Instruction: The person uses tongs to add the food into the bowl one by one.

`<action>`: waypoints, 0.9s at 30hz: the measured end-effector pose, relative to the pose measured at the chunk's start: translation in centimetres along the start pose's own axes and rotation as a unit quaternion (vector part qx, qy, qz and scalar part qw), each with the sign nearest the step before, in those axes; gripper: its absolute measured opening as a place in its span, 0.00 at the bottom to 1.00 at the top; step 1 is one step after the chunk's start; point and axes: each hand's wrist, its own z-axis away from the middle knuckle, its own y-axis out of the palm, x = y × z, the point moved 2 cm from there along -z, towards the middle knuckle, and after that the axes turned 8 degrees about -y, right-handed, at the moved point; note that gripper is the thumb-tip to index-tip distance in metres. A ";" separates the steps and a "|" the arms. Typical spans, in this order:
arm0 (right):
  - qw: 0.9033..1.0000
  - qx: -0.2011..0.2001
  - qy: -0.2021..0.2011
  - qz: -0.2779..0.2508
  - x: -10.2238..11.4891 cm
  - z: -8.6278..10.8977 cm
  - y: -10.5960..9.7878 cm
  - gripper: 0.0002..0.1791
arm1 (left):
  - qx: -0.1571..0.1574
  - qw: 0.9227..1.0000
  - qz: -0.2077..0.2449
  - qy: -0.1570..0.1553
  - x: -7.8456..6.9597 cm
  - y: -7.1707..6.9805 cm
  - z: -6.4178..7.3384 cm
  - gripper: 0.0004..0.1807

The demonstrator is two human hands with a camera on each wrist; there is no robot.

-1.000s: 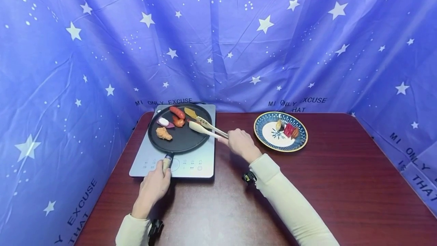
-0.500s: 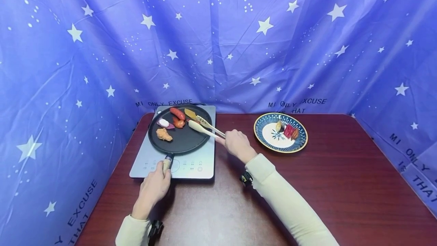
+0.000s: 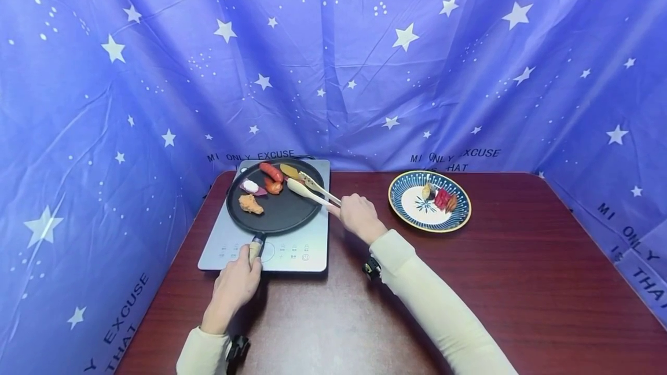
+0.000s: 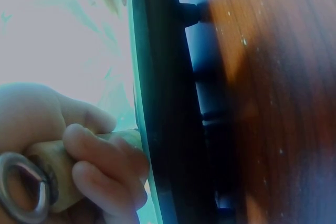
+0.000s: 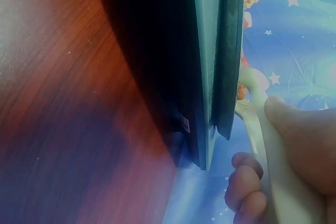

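My left hand (image 3: 235, 282) grips the pale handle (image 3: 254, 249) of a black frying pan (image 3: 285, 213). In the left wrist view, curled fingers (image 4: 102, 169) wrap that handle, which ends in a metal ring (image 4: 23, 187). Cream-coloured tongs (image 3: 312, 197) are held in my right hand (image 3: 359, 216). Their tips reach over the pan's right side, beside a flat yellow piece (image 3: 289, 171) and close around something reddish, mostly hidden. Also in the pan lie a red sausage (image 3: 271, 172), an orange-red piece (image 3: 273, 186), a purple-and-white piece (image 3: 251, 187) and a fried chicken piece (image 3: 250, 204).
Beneath the pan is a silver induction cooker (image 3: 213, 253), its front edge facing me. A blue-and-white plate (image 3: 403, 216) with several food pieces (image 3: 442, 198) stands to the right on the dark red table (image 3: 500, 259). Starry blue curtains (image 3: 333, 62) enclose the table's back and sides.
My right hand has shifted a little left toward the pan, with the tongs' tips staying over the same part of it. The left hand and the pan have hardly moved.
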 end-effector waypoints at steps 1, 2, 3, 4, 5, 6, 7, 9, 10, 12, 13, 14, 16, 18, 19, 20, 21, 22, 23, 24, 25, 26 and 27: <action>1.000 0.001 0.001 -0.001 0.1 -0.1 0.0 0.29 | 0.000 1.000 0.000 0.000 0.0 0.0 0.0 0.23; 1.000 0.002 0.002 -0.001 0.1 -0.1 0.0 0.29 | 0.000 1.000 0.000 -0.001 0.0 0.0 0.0 0.23; 1.000 0.002 0.004 -0.001 0.1 -0.1 0.0 0.29 | 0.000 1.000 0.000 -0.002 0.0 0.0 0.0 0.24; 1.000 0.002 0.007 -0.002 0.2 -0.2 0.0 0.30 | 0.000 1.000 0.000 -0.002 0.0 0.0 0.0 0.24; 1.000 0.002 0.009 -0.002 0.2 -0.2 0.1 0.30 | 0.000 1.000 0.001 -0.002 0.0 0.0 0.0 0.24; 1.000 0.001 0.011 -0.002 0.2 -0.3 0.1 0.30 | 0.000 1.000 0.001 -0.002 0.0 0.0 0.0 0.23; 1.000 0.000 0.014 -0.001 0.2 -0.3 0.2 0.30 | -0.001 1.000 0.001 -0.002 0.0 0.0 0.0 0.23; 1.000 -0.002 0.018 0.000 0.2 -0.4 0.3 0.30 | 0.000 1.000 0.001 -0.003 0.0 0.0 0.0 0.23; 1.000 -0.003 0.020 0.000 0.3 -0.5 0.4 0.30 | -0.001 1.000 0.001 -0.002 0.0 0.0 0.0 0.23; 1.000 -0.003 0.022 0.002 0.3 -0.7 0.4 0.30 | 0.000 1.000 0.002 -0.002 0.0 0.0 0.0 0.23; 1.000 -0.004 0.023 0.003 0.4 -0.7 0.5 0.30 | 0.000 1.000 0.003 -0.003 0.0 0.0 0.0 0.23; 1.000 -0.003 0.024 0.003 0.4 -0.8 0.5 0.30 | 0.000 1.000 0.003 -0.003 0.0 0.0 0.0 0.23; 1.000 -0.003 0.024 0.006 0.5 -0.9 0.6 0.31 | 0.001 1.000 0.005 -0.003 0.0 0.0 0.0 0.23; 1.000 -0.002 0.024 0.009 0.6 -1.0 0.6 0.31 | 0.002 1.000 0.006 -0.003 0.0 0.0 0.1 0.23; 1.000 -0.002 0.023 0.010 0.6 -1.0 0.7 0.31 | 0.002 1.000 0.006 -0.004 0.0 0.0 0.1 0.23; 1.000 -0.001 0.022 0.010 0.6 -1.0 0.7 0.31 | 0.003 1.000 0.006 -0.004 0.0 0.0 0.1 0.23; 1.000 -0.002 0.022 0.010 0.6 -1.0 0.7 0.30 | 0.003 1.000 0.006 -0.004 0.0 0.0 0.1 0.22; 1.000 -0.003 0.021 0.009 0.6 -1.0 0.7 0.30 | 0.004 1.000 0.006 -0.003 0.0 0.0 0.1 0.22; 1.000 -0.004 0.021 0.006 0.7 -1.0 0.7 0.30 | 0.003 1.000 0.006 -0.003 0.0 0.0 0.1 0.22; 1.000 -0.006 0.020 0.004 0.7 -1.0 0.7 0.30 | 0.003 1.000 0.005 -0.003 0.0 0.0 0.1 0.22; 1.000 -0.009 0.019 0.002 0.7 -0.9 0.7 0.30 | 0.003 1.000 0.004 -0.003 0.0 0.0 0.1 0.22; 1.000 -0.012 0.018 -0.001 0.7 -0.9 0.7 0.29 | 0.003 1.000 0.004 -0.003 0.0 0.0 0.0 0.22; 1.000 -0.015 0.017 -0.003 0.6 -0.9 0.7 0.29 | 0.003 1.000 0.003 -0.004 0.0 0.0 0.0 0.22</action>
